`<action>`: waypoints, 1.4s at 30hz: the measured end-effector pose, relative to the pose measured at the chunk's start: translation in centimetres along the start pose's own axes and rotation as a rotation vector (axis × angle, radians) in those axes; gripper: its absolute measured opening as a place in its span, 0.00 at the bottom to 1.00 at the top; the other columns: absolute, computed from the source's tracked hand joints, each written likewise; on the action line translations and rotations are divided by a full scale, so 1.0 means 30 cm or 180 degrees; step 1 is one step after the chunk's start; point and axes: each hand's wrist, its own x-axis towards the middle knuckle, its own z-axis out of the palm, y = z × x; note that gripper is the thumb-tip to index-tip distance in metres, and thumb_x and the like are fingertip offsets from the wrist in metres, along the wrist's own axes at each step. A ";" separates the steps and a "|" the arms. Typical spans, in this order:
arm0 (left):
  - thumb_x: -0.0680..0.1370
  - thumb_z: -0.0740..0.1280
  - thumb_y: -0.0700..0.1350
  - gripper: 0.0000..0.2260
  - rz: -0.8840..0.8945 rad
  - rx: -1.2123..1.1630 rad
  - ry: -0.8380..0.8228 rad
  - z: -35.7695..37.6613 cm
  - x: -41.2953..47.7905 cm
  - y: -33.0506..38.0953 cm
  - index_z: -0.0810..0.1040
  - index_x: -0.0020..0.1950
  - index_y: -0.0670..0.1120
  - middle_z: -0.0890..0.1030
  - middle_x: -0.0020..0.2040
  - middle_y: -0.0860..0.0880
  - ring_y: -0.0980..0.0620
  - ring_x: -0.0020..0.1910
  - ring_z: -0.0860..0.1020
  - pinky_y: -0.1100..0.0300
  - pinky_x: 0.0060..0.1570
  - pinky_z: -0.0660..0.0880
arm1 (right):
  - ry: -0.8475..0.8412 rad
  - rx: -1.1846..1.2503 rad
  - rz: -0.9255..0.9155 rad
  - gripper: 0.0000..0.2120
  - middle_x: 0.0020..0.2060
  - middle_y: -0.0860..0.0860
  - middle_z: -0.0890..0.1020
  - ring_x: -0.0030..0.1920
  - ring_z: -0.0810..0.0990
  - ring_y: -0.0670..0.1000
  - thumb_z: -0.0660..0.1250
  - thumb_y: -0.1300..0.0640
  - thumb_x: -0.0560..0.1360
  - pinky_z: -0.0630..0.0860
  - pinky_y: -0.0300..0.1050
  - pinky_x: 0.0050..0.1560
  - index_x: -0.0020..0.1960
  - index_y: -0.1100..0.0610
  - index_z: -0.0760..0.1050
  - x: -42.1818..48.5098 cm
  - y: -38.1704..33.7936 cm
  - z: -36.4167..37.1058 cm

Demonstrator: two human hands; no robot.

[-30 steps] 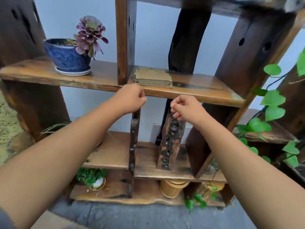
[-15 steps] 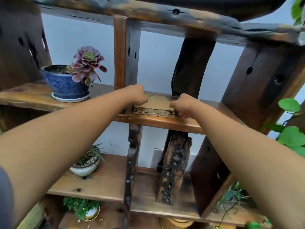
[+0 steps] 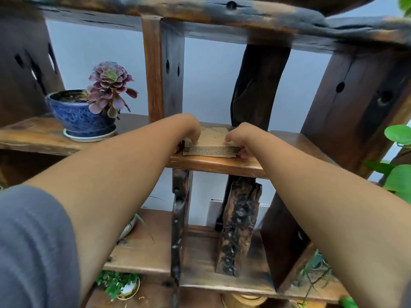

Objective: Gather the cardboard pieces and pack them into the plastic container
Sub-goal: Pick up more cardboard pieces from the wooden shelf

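A flat stack of brown cardboard pieces [image 3: 212, 147] lies on the middle wooden shelf [image 3: 213, 164], close to its front edge. My left hand [image 3: 189, 132] clasps the stack's left end, fingers curled over the top. My right hand [image 3: 240, 138] clasps the right end, thumb at the stack's lower corner. Both hands touch the cardboard, which still rests on the shelf. No plastic container is in view.
A blue pot with a purple succulent [image 3: 89, 110] stands on the shelf to the left. A wooden upright [image 3: 162, 70] rises just behind the stack's left end and a dark post [image 3: 258, 85] behind its right. Green vine leaves [image 3: 398, 156] hang at right. Lower shelves hold small plants.
Both hands rose from below the shelf edge to the cardboard stack and closed on its two ends. The camera moved closer and tilted up.
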 end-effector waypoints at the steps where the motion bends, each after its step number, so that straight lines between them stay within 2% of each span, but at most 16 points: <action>1: 0.81 0.64 0.42 0.22 -0.0028 -0.0070 0.0003 0.003 0.001 0.001 0.66 0.73 0.34 0.77 0.63 0.35 0.39 0.59 0.81 0.48 0.63 0.77 | -0.0017 0.0139 0.0067 0.17 0.53 0.59 0.77 0.50 0.80 0.58 0.67 0.56 0.77 0.82 0.51 0.50 0.63 0.60 0.71 -0.001 0.006 0.002; 4: 0.81 0.64 0.42 0.23 -0.0163 -0.0422 -0.0042 0.016 0.013 -0.003 0.64 0.73 0.34 0.76 0.65 0.36 0.41 0.61 0.80 0.51 0.64 0.76 | -0.0162 0.0507 0.0343 0.17 0.57 0.58 0.76 0.55 0.78 0.57 0.69 0.60 0.76 0.81 0.50 0.54 0.63 0.60 0.72 -0.002 0.022 0.006; 6: 0.81 0.65 0.42 0.26 -0.0305 -0.0822 -0.0164 0.024 0.024 -0.014 0.62 0.75 0.35 0.74 0.67 0.37 0.43 0.61 0.78 0.52 0.63 0.77 | -0.0245 0.0794 0.0480 0.12 0.58 0.57 0.75 0.57 0.78 0.57 0.69 0.63 0.75 0.82 0.50 0.54 0.58 0.61 0.72 -0.007 0.034 0.005; 8: 0.79 0.67 0.42 0.27 -0.0422 -0.1264 -0.0288 0.030 0.031 -0.032 0.62 0.75 0.37 0.72 0.69 0.39 0.45 0.62 0.76 0.53 0.62 0.77 | -0.0260 0.1070 0.0493 0.08 0.55 0.57 0.76 0.55 0.78 0.57 0.70 0.64 0.75 0.82 0.49 0.52 0.50 0.61 0.72 -0.013 0.049 -0.001; 11: 0.78 0.69 0.41 0.29 -0.0373 -0.1821 -0.0377 0.037 0.037 -0.062 0.63 0.76 0.41 0.70 0.72 0.42 0.46 0.65 0.74 0.53 0.58 0.79 | -0.0315 0.1457 0.0396 0.09 0.48 0.56 0.76 0.52 0.78 0.56 0.69 0.66 0.75 0.81 0.47 0.48 0.51 0.60 0.71 -0.033 0.074 -0.005; 14: 0.76 0.70 0.39 0.28 -0.0185 -0.2234 -0.0434 0.042 0.022 -0.090 0.64 0.75 0.43 0.73 0.61 0.43 0.47 0.57 0.75 0.51 0.53 0.79 | -0.0212 0.1677 0.0204 0.09 0.45 0.56 0.75 0.50 0.78 0.56 0.69 0.68 0.74 0.80 0.50 0.52 0.47 0.59 0.70 -0.066 0.096 0.009; 16: 0.75 0.72 0.36 0.25 -0.0021 -0.2519 -0.0407 0.044 -0.005 -0.105 0.69 0.70 0.43 0.73 0.49 0.45 0.49 0.47 0.76 0.52 0.45 0.80 | -0.0079 0.1892 0.0084 0.11 0.51 0.58 0.77 0.52 0.79 0.57 0.69 0.69 0.73 0.81 0.50 0.51 0.52 0.60 0.70 -0.092 0.116 0.015; 18: 0.74 0.73 0.36 0.21 0.0244 -0.2684 -0.0300 0.047 -0.049 -0.123 0.73 0.65 0.42 0.76 0.47 0.44 0.50 0.43 0.78 0.56 0.37 0.79 | -0.0014 0.2120 0.0064 0.16 0.55 0.60 0.77 0.55 0.80 0.59 0.70 0.68 0.73 0.82 0.52 0.52 0.58 0.63 0.71 -0.135 0.139 0.010; 20: 0.73 0.75 0.38 0.19 0.0532 -0.2690 -0.0164 0.065 -0.098 -0.142 0.75 0.62 0.42 0.79 0.52 0.43 0.49 0.47 0.81 0.58 0.36 0.78 | -0.0013 0.2294 -0.0051 0.13 0.56 0.60 0.79 0.54 0.81 0.58 0.69 0.69 0.73 0.82 0.54 0.54 0.57 0.64 0.73 -0.193 0.172 0.003; 25: 0.73 0.74 0.43 0.15 0.1161 -0.2488 0.0108 0.192 -0.230 -0.214 0.75 0.57 0.43 0.81 0.53 0.46 0.47 0.52 0.80 0.54 0.45 0.81 | 0.0518 0.1855 -0.0529 0.16 0.55 0.55 0.82 0.55 0.81 0.54 0.69 0.66 0.74 0.78 0.53 0.59 0.60 0.61 0.74 -0.382 0.282 0.049; 27: 0.74 0.72 0.43 0.16 0.1415 -0.2431 0.0125 0.271 -0.280 -0.249 0.74 0.59 0.45 0.82 0.55 0.48 0.49 0.53 0.80 0.54 0.47 0.80 | 0.0794 0.1660 -0.0665 0.17 0.51 0.48 0.81 0.52 0.79 0.48 0.70 0.64 0.73 0.76 0.45 0.54 0.62 0.57 0.74 -0.464 0.334 0.090; 30: 0.75 0.71 0.44 0.16 0.1627 -0.2487 -0.0046 0.413 -0.346 -0.314 0.70 0.60 0.49 0.80 0.52 0.54 0.57 0.48 0.78 0.62 0.41 0.74 | 0.1038 0.1372 -0.0740 0.17 0.46 0.37 0.76 0.46 0.76 0.39 0.69 0.61 0.74 0.70 0.33 0.43 0.62 0.51 0.72 -0.591 0.441 0.167; 33: 0.75 0.72 0.46 0.17 0.1630 -0.2502 -0.0453 0.568 -0.409 -0.378 0.69 0.59 0.53 0.80 0.52 0.57 0.60 0.49 0.79 0.65 0.42 0.73 | 0.1107 0.1140 -0.0579 0.22 0.47 0.33 0.74 0.46 0.73 0.33 0.69 0.61 0.74 0.68 0.29 0.40 0.64 0.45 0.68 -0.717 0.583 0.254; 35: 0.75 0.72 0.45 0.18 0.1606 -0.2410 -0.0706 0.672 -0.461 -0.410 0.70 0.61 0.54 0.79 0.53 0.59 0.63 0.50 0.78 0.68 0.44 0.73 | 0.1058 0.1044 -0.0398 0.25 0.50 0.34 0.74 0.50 0.75 0.37 0.69 0.61 0.74 0.67 0.30 0.44 0.67 0.46 0.67 -0.803 0.673 0.309; 38: 0.75 0.71 0.40 0.20 0.1520 -0.2445 -0.0985 0.819 -0.568 -0.425 0.71 0.65 0.49 0.80 0.55 0.55 0.58 0.53 0.79 0.63 0.51 0.76 | 0.1107 0.0922 -0.0010 0.26 0.53 0.42 0.75 0.55 0.74 0.45 0.68 0.62 0.73 0.68 0.38 0.49 0.69 0.50 0.66 -0.949 0.802 0.379; 42: 0.75 0.67 0.37 0.19 0.1519 -0.2320 -0.1318 0.970 -0.748 -0.434 0.68 0.62 0.51 0.78 0.53 0.56 0.64 0.50 0.76 0.70 0.41 0.75 | 0.1139 0.0682 0.0329 0.20 0.46 0.42 0.74 0.47 0.73 0.45 0.67 0.59 0.72 0.67 0.38 0.39 0.62 0.52 0.67 -1.155 0.959 0.420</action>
